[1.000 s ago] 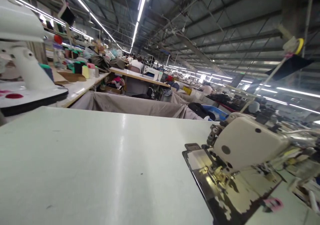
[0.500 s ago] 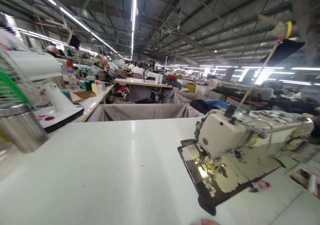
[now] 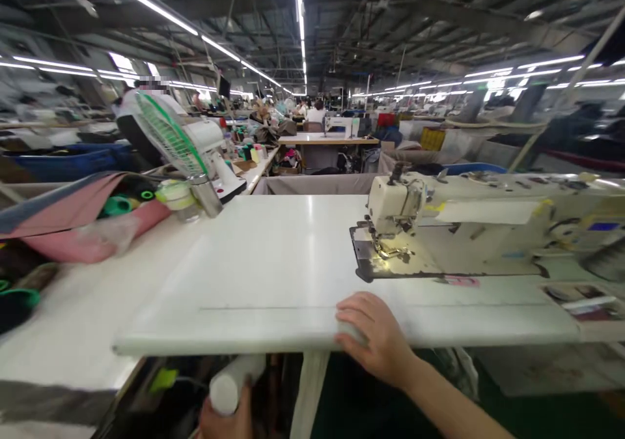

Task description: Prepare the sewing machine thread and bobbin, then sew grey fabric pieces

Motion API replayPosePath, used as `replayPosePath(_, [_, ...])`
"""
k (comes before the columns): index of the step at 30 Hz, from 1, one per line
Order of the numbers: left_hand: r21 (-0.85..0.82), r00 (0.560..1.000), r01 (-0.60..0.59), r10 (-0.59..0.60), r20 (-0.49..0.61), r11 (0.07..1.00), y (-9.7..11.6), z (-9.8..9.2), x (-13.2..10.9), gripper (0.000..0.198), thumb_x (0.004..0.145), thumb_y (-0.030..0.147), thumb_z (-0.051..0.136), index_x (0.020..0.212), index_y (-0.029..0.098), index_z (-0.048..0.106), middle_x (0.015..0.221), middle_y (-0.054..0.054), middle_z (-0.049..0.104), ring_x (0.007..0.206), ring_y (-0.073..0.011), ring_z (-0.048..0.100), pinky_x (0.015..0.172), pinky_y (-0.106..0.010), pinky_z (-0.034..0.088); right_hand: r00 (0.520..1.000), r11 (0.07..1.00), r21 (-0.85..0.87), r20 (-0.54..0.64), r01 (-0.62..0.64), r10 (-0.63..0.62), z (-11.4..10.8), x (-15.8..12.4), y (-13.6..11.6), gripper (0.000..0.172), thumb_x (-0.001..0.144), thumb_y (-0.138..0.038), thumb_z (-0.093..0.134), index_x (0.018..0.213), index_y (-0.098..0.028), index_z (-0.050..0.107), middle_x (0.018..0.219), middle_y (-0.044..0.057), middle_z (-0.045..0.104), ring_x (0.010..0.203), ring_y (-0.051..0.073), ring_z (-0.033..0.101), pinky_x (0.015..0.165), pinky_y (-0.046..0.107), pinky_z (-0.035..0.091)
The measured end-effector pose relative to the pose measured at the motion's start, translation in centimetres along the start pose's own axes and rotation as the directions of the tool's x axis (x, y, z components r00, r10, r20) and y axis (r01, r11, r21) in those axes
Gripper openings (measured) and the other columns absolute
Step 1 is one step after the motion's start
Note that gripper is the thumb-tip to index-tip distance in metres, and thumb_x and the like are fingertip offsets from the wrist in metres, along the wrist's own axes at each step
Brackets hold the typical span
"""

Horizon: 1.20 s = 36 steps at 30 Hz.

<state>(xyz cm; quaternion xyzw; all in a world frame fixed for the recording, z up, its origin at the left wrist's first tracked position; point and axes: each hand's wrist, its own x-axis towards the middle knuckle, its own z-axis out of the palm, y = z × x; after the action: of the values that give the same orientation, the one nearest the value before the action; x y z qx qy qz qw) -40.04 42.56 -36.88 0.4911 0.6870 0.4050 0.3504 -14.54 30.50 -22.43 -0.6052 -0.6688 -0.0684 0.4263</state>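
Altogether, bare hands: counted two, a left hand (image 3: 227, 421) at seven o'clock, below the table edge, and a right hand (image 3: 374, 336) at five o'clock, on the front of the tabletop (image 3: 263, 263).
White cylinder (image 3: 230, 387): counted one, at seven o'clock; sat beneath the tabletop, held between thumb and fingers of the left hand.
Right-hand grip: curled loosely, thumb apart from fingers, around a pale grey patch (image 3: 352, 332); could not tell whether closed on anything.
Sewing machines: counted two plainly, a cream machine (image 3: 488, 221) at three o'clock and a white machine (image 3: 349, 127) farther off at one.
Left-side things: counted one green-rimmed fan (image 3: 168, 133) at ten o'clock, then one steel cup (image 3: 207, 195) and one jar (image 3: 181, 201) at nine, side by side.
Pink-handled snips (image 3: 461, 282): counted one pair, at four o'clock, just in front of the cream machine.
Cylinder's look: showed plain white, slightly blurred, tilted, round end toward the camera, body slanting toward two o'clock.
Surface: shone pale and glossy, with a thin dark line along the front.
Room: stretched far back under a dark roof, strip lights (image 3: 299, 28) converging near twelve.
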Motion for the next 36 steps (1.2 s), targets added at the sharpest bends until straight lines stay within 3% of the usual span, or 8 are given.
replayPosePath(5, [-0.340,0.968,0.249,-0.231,0.094,0.907,1.3,-4.0,-6.0,0.038,0.076,0.052,0.062,0.104,0.028,0.057,0.094,-0.003,0.068,0.099,-0.0325,0.067,0.076,-0.044,0.059,0.909,0.811,0.416,0.115,-0.411,0.401,1.6,-4.8,-3.5,0.024,0.096,-0.032,0.048,0.081,-0.018,0.062,0.084,0.006,0.065,0.083,0.018,0.061,0.077,0.032,0.051])
replayPosePath(9, [-0.551,0.897,0.406,-0.202,0.394,0.729,3.9,-5.3,-11.7,0.050,0.073,0.043,0.066,0.120,0.031,0.051,0.118,-0.004,0.063,0.114,-0.0301,0.061,0.089,-0.041,0.057,0.653,0.428,0.501,0.478,-0.752,0.588,2.7,-6.7,-5.1,0.051,0.085,-0.052,0.061,0.120,-0.016,0.057,0.119,0.014,0.061,0.105,0.025,0.061,0.085,0.037,0.054])
replayPosePath(12, [-0.476,0.904,0.312,-0.102,0.416,0.822,5.4,-5.3,-14.2,0.066,0.064,0.041,0.074,0.123,0.030,0.046,0.119,-0.005,0.063,0.107,-0.0283,0.063,0.086,-0.037,0.056,0.539,0.174,0.541,0.646,-0.823,0.541,1.8,-6.2,-5.4,0.071,0.080,-0.061,0.061,0.133,-0.015,0.047,0.128,0.017,0.056,0.109,0.029,0.059,0.076,0.038,0.057])
replayPosePath(16, [-0.299,0.853,0.008,0.149,0.501,0.954,8.1,-4.9,-14.1,0.069,0.059,0.044,0.078,0.118,0.025,0.048,0.109,-0.004,0.064,0.096,-0.0258,0.063,0.080,-0.034,0.054,0.634,0.265,0.609,0.536,-0.747,0.557,-1.5,-5.2,-4.8,0.071,0.075,-0.050,0.072,0.132,-0.015,0.049,0.121,0.012,0.061,0.108,0.027,0.059,0.091,0.040,0.051])
replayPosePath(21, [-0.160,0.648,-0.107,0.191,0.737,0.981,12.8,-4.6,-12.8,0.063,0.064,0.050,0.075,0.116,0.018,0.059,0.111,-0.009,0.067,0.102,-0.0310,0.061,0.086,-0.037,0.050,0.675,0.351,0.589,0.530,-0.728,0.512,-5.2,-5.5,-3.3,0.079,0.067,-0.031,0.079,0.138,-0.018,0.047,0.133,0.010,0.056,0.117,0.027,0.054,0.100,0.040,0.043])
replayPosePath(25, [-0.223,0.485,0.188,0.107,0.868,0.957,14.8,-4.7,-13.3,0.063,0.069,0.045,0.076,0.123,0.018,0.059,0.119,-0.010,0.067,0.109,-0.0309,0.061,0.089,-0.035,0.050,0.647,0.246,0.663,0.467,-0.707,0.602,-6.7,-6.1,-2.6,0.047,0.073,-0.024,0.067,0.119,-0.020,0.064,0.118,0.005,0.066,0.107,0.024,0.059,0.098,0.039,0.043])
replayPosePath(29, [-0.146,0.318,0.645,-0.090,0.944,0.750,14.0,-4.2,-13.7,0.062,0.076,0.051,0.069,0.122,0.010,0.062,0.108,-0.015,0.071,0.104,-0.0310,0.065,0.088,-0.038,0.053,0.597,0.012,0.732,0.546,-0.681,0.588,-7.6,-6.3,-2.5,0.044,0.069,-0.022,0.064,0.113,-0.020,0.067,0.104,0.003,0.070,0.093,0.020,0.062,0.087,0.032,0.045])
replayPosePath(36, [-0.182,0.457,0.672,-0.209,0.865,0.717,12.5,-3.7,-12.5,0.074,0.060,0.027,0.084,0.126,0.007,0.057,0.089,-0.014,0.075,0.088,-0.0306,0.070,0.075,-0.035,0.058,0.631,0.388,0.534,0.408,-0.751,0.660,-8.5,-5.9,-2.8,0.029,0.081,-0.032,0.049,0.096,-0.016,0.068,0.080,0.000,0.063,0.076,0.015,0.055,0.070,0.025,0.041])
